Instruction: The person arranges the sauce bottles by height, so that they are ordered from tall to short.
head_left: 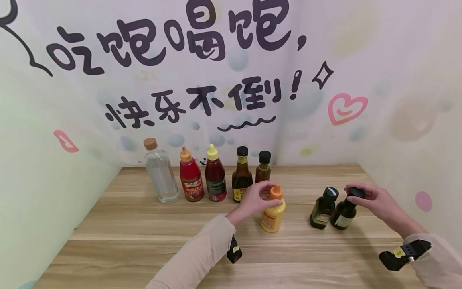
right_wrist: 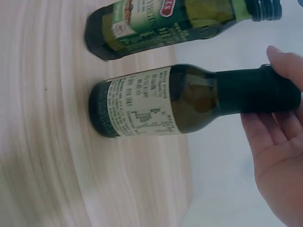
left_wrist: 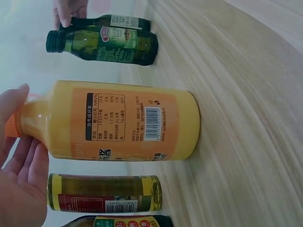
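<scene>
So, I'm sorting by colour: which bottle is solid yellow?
The orange-capped squeeze bottle held by the left hand; the others look red, brown, green, dark or clear.

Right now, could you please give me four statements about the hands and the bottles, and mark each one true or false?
1. In the head view, the clear glass bottle stands left of the bright red bottle. True.
2. The bright red bottle lies on its side. False: it stands upright.
3. The left hand holds the yellow bottle near its top. True.
4. The right hand holds the clear glass bottle. False: it holds a dark bottle.
</scene>
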`<action>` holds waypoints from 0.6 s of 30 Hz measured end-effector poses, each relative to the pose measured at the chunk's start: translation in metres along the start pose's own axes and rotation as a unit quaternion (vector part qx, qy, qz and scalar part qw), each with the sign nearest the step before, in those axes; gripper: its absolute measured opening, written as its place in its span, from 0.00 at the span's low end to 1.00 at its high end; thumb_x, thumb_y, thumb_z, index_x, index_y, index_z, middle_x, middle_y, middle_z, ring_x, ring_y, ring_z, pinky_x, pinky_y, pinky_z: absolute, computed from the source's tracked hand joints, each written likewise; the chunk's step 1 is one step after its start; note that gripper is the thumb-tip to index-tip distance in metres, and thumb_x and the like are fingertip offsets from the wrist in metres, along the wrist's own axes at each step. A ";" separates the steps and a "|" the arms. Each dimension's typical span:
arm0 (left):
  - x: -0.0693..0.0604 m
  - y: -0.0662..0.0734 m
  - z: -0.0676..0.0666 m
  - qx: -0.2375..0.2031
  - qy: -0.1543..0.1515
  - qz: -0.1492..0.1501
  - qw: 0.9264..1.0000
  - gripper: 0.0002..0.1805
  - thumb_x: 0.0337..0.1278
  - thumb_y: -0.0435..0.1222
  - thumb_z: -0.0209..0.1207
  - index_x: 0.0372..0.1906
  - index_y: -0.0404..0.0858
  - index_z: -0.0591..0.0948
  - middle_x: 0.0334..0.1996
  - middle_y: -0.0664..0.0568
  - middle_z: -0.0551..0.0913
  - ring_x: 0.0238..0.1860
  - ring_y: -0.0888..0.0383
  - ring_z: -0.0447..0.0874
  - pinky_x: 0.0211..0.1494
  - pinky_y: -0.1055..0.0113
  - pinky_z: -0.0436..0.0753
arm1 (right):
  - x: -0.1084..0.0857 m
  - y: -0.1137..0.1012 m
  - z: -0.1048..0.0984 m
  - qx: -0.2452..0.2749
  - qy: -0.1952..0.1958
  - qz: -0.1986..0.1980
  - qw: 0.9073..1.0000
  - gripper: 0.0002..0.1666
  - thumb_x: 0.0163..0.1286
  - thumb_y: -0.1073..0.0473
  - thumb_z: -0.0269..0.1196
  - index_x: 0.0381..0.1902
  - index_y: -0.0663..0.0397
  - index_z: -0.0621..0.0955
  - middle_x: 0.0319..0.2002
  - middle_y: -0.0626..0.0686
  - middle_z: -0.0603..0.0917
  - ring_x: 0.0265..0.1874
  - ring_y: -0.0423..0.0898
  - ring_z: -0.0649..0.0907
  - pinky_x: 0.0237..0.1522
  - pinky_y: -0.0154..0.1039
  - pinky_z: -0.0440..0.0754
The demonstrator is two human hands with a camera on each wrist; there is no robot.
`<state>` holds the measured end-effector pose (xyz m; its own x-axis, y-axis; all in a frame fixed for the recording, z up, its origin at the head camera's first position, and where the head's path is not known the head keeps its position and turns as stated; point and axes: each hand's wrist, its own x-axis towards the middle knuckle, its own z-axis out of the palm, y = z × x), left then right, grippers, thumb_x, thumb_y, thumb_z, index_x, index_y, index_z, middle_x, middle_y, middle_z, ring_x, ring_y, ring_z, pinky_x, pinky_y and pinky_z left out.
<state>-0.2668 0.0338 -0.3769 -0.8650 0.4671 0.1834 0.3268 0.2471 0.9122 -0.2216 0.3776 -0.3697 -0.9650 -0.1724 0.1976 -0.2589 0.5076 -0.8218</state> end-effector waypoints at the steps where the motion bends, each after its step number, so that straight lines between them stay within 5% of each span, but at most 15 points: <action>1: 0.000 0.000 0.000 -0.001 0.000 -0.001 1.000 0.24 0.42 0.38 0.66 0.49 0.39 0.75 0.44 0.53 0.78 0.44 0.60 0.76 0.47 0.68 0.76 | 0.000 0.001 0.000 0.000 0.001 0.001 1.000 0.19 0.61 0.62 0.59 0.51 0.56 0.74 0.40 0.33 0.78 0.39 0.28 0.77 0.35 0.24 0.75; 18: 0.002 0.010 -0.004 0.013 -0.006 -0.025 1.000 0.25 0.43 0.38 0.65 0.51 0.37 0.77 0.42 0.52 0.81 0.39 0.63 0.79 0.42 0.73 0.77 | -0.001 0.001 0.000 0.020 0.000 -0.006 1.000 0.18 0.61 0.64 0.58 0.50 0.56 0.74 0.40 0.35 0.79 0.38 0.28 0.78 0.35 0.24 0.76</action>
<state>-0.2673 0.0334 -0.3662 -0.8762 0.4631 0.1338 0.2932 0.2917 0.9105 -0.2208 0.3780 -0.3707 -0.9620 -0.1775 0.2076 -0.2683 0.4716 -0.8400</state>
